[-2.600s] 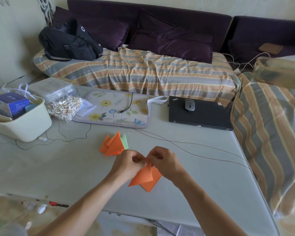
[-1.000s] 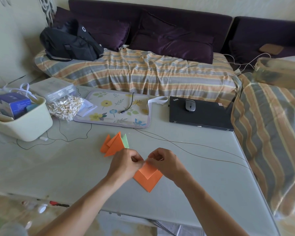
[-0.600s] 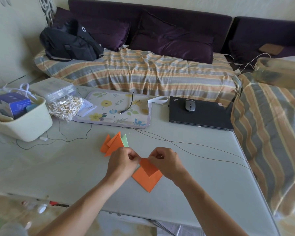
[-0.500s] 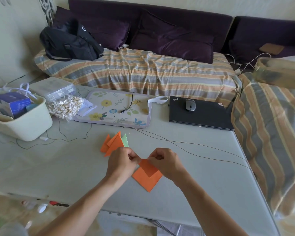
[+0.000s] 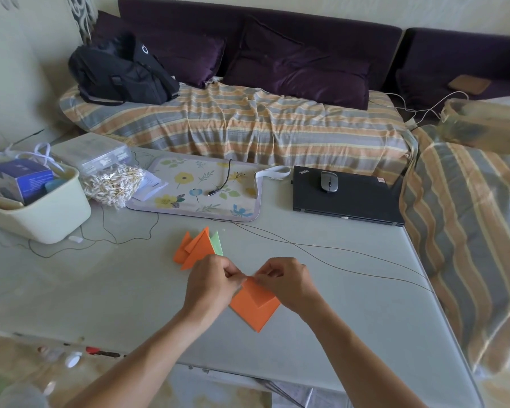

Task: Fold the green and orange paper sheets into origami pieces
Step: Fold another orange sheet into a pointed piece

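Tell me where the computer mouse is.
In the head view, the mouse sits on the closed black laptop, at the table's far right, right of the floral mat.

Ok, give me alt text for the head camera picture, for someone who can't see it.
A person's left hand and right hand pinch the top corner of a folded orange paper lying on a pale table. Finished orange and green folded pieces sit just beyond the hands. Farther back are a closed laptop with a mouse on it, a floral mat and a striped sofa cover.
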Motion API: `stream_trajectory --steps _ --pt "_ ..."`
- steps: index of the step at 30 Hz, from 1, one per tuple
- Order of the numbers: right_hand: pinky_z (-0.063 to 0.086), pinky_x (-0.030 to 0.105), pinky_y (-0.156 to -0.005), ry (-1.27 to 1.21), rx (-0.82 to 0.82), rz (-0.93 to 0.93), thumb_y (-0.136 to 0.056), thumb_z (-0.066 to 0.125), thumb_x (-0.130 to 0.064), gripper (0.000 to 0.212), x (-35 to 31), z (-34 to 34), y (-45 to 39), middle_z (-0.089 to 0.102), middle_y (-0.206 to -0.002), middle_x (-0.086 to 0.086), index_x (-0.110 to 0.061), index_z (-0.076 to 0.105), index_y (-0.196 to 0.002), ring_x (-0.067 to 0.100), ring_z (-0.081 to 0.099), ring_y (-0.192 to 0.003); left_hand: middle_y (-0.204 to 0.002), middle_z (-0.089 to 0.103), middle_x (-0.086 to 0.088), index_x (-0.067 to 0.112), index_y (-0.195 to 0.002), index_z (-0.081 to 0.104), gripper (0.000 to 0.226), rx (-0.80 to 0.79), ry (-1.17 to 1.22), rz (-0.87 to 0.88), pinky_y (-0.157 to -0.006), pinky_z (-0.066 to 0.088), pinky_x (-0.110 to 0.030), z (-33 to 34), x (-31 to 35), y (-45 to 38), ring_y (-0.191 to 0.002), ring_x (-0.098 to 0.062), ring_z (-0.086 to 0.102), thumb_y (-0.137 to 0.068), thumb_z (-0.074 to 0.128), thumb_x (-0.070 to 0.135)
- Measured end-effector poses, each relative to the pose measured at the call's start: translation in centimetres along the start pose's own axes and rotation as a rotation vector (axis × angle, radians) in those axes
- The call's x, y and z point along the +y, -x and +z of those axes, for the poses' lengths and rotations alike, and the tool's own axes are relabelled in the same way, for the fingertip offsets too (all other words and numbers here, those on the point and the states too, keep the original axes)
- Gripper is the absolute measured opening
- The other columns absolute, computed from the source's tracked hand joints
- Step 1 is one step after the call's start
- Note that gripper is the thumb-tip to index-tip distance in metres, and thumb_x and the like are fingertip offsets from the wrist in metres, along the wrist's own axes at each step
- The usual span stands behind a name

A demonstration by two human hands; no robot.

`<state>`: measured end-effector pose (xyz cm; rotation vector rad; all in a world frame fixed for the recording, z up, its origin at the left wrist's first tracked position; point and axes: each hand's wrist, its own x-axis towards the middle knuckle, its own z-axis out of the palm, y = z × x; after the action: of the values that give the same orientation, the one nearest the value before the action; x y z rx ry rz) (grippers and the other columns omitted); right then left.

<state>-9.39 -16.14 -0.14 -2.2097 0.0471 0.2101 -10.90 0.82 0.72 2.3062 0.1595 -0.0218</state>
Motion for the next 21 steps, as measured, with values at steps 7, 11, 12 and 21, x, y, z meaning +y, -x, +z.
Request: stream_trajectory --steps 7,11,12,21 --pt "0.037 0.005 -0.053 0.089 -0.090 -0.025 -0.087 0.077 -0.025 0.009 0.31 0.14 0.11 0.063 -0.069 -0.015 -0.017 0.077 -0.085 -0.005 0.055 -0.062 -0.060 0.067 0.014 0.021 -0.071 0.075 0.009 -0.037 -0.102 0.009 -0.052 0.040 -0.011 0.30 -0.15 -0.17 -0.061 0.002 0.064 -0.078 0.078 0.025" --pt "0.039 0.005 -0.057 0.075 -0.111 -0.066 -0.086 0.076 -0.019 0.005 0.31 0.17 0.12 0.066 -0.071 -0.013 -0.020 0.077 -0.082 -0.007 0.056 -0.060 -0.075 0.073 0.012 0.024 -0.078 0.074 0.006 -0.101 -0.126 0.047 -0.068 0.055 -0.025 0.50 -0.05 -0.11 -0.072 -0.002 0.067 -0.078 0.075 0.029" --pt "0.039 0.006 -0.058 0.067 -0.113 -0.074 -0.086 0.076 -0.019 0.004 0.30 0.15 0.15 0.067 -0.072 -0.012 -0.019 0.078 -0.083 -0.007 0.057 -0.060 -0.075 0.074 0.013 0.025 -0.077 0.074 0.004 -0.111 -0.132 0.059 -0.069 0.055 -0.025 0.47 -0.10 -0.13 -0.071 0.000 0.067 -0.079 0.076 0.029" --pt "0.038 0.007 -0.052 0.088 -0.007 -0.008 -0.090 0.070 -0.023 0.010 0.42 0.05 -0.06 0.065 -0.073 -0.007 -0.016 0.075 -0.085 0.006 0.056 -0.064 -0.070 0.071 0.016 0.022 -0.074 0.077 0.008 -0.008 -0.084 0.012 -0.061 0.048 -0.018 0.32 -0.33 -0.35 -0.068 0.002 0.065 -0.082 0.077 0.026"
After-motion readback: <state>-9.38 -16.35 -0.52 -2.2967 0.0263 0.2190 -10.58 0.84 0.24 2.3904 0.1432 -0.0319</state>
